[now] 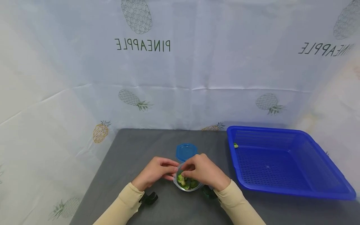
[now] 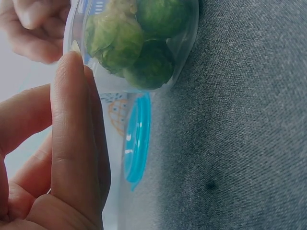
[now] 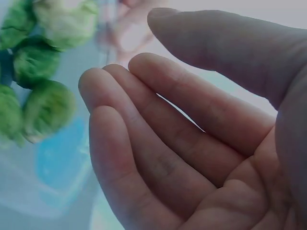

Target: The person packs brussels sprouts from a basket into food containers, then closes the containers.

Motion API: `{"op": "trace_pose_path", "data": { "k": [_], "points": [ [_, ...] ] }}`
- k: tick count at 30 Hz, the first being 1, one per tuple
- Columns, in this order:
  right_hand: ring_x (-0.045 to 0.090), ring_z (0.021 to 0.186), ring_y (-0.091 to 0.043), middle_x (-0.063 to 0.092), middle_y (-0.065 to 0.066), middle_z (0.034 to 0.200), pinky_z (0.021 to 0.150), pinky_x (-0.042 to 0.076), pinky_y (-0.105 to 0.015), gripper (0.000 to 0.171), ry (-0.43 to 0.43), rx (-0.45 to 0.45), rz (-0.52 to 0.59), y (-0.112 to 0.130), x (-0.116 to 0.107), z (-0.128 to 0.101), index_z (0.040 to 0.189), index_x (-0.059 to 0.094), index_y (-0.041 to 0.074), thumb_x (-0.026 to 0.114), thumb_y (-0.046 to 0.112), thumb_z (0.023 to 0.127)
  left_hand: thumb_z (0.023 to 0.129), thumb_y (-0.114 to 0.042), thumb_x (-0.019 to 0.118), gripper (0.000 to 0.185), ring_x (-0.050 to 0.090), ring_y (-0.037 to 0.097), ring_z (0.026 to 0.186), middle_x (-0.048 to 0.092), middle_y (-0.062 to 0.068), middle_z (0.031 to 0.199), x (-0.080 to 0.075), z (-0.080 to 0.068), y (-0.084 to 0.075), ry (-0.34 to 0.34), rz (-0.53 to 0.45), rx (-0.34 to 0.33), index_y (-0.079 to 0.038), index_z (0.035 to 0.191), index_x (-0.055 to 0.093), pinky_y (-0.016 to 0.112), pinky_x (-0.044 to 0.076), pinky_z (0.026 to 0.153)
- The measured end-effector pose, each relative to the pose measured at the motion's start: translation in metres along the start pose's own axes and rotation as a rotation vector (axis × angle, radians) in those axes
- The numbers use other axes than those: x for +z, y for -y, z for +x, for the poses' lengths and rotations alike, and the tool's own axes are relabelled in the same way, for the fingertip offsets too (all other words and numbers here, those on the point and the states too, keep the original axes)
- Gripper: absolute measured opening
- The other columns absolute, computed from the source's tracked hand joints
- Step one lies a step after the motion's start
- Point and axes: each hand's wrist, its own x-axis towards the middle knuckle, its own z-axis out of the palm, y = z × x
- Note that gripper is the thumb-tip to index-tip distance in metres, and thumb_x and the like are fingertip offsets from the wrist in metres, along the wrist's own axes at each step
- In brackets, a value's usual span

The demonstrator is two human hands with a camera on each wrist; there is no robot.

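Grey tabletop point(image 1: 126, 147): sprout cup point(image 1: 187, 184) at 6 o'clock, blue lid point(image 1: 186, 151) at 12. My left hand point(image 1: 156, 172) fingers pinch its rim; right hand point(image 1: 203, 171) fingers, relaxed, reach among sprouts point(image 2: 139, 43). Risk: light cup tips if I tug.

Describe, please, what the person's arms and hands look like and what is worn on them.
Both arms wear long cream sleeves reaching the wrists. The left hand and right hand are bare, without gloves or visible rings. A small black device sits under each wrist, the right one partly hidden.
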Motion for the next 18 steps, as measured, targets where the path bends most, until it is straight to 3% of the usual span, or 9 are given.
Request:
{"op": "trace_pose_path", "data": {
  "k": [4, 8, 14, 18],
  "points": [
    [0.075, 0.085, -0.005, 0.082, 0.008, 0.097, 0.074, 0.064, -0.027, 0.017, -0.027, -0.004, -0.019, 0.011, -0.018, -0.012, 0.114, 0.085, 0.013, 0.081, 0.022, 0.1, 0.102, -0.021, 0.077, 0.038, 0.078, 0.017, 0.091, 0.08, 0.013, 0.11, -0.001, -0.004, 0.002, 0.001, -0.002, 0.01, 0.002, 0.133, 0.075, 0.036, 0.071, 0.084],
    [0.074, 0.089, -0.003, 0.081, 0.009, 0.102, 0.078, 0.064, -0.025, 0.015, -0.079, -0.019, -0.1, 0.014, -0.052, -0.027, 0.114, 0.085, 0.017, 0.08, 0.021, 0.1, 0.102, -0.021, 0.078, 0.039, 0.079, 0.017, 0.092, 0.08, 0.015, 0.115, -0.001, -0.005, 0.003, -0.005, 0.001, 0.026, 0.002, 0.133, 0.075, 0.037, 0.071, 0.085],
    [0.075, 0.093, -0.006, 0.08, 0.007, 0.105, 0.081, 0.066, -0.032, 0.016, -0.188, 0.024, -0.257, -0.016, -0.113, -0.051, 0.116, 0.083, 0.019, 0.078, 0.019, 0.101, 0.101, -0.019, 0.078, 0.039, 0.078, 0.015, 0.091, 0.08, 0.016, 0.115, 0.001, -0.002, 0.002, -0.004, 0.007, 0.02, 0.003, 0.133, 0.075, 0.036, 0.071, 0.085],
    [0.076, 0.099, -0.014, 0.082, 0.004, 0.111, 0.087, 0.067, -0.042, 0.019, -0.205, 0.092, -0.271, -0.047, -0.145, -0.061, 0.12, 0.083, 0.018, 0.077, 0.022, 0.103, 0.101, -0.02, 0.078, 0.039, 0.078, 0.016, 0.092, 0.08, 0.014, 0.114, 0.001, -0.001, 0.002, 0.003, 0.012, 0.019, 0.003, 0.133, 0.074, 0.036, 0.071, 0.085]
  ]
}}
